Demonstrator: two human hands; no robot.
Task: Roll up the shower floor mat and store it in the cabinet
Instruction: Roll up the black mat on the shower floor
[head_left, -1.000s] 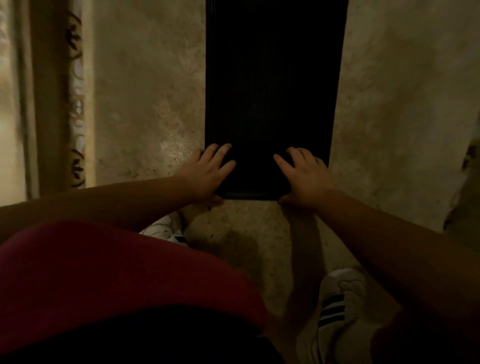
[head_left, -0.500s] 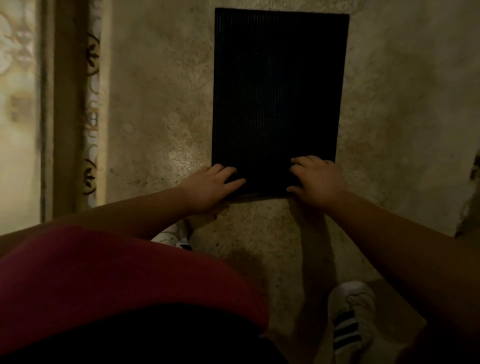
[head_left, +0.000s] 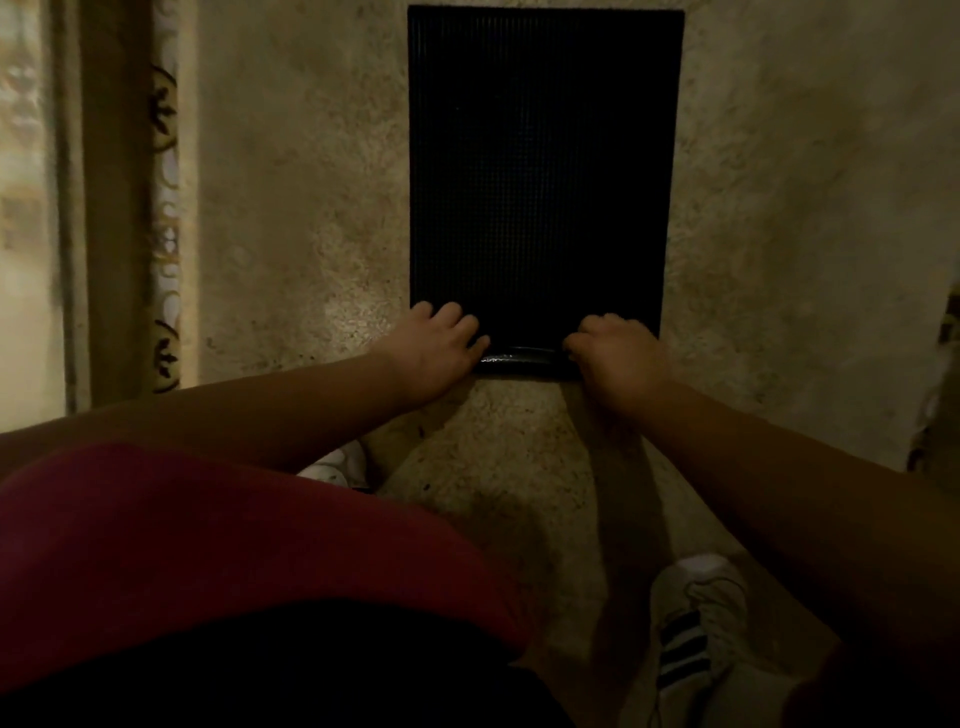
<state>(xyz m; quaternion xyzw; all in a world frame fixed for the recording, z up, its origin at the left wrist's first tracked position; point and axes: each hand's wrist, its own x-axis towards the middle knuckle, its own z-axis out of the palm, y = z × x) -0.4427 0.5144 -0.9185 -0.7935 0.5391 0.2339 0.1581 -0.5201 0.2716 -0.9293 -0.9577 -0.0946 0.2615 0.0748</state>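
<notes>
A black ribbed shower mat (head_left: 540, 171) lies flat on the speckled stone floor, stretching away from me. Its near edge is curled over into a thin glossy roll (head_left: 522, 359). My left hand (head_left: 436, 345) grips the left end of that roll with fingers curled on top. At the right end, my right hand (head_left: 618, 358) does the same. Both arms reach forward from the bottom of the view. No cabinet is in sight.
A patterned tile border (head_left: 166, 218) and a raised sill run along the left. My white striped shoes (head_left: 691, 623) stand on the floor behind the mat. A dark patterned edge (head_left: 945, 364) shows at the far right.
My fingers went from lying flat on the mat's near end to curling it over; a small roll has formed. The view shifted so the mat's far edge is visible.
</notes>
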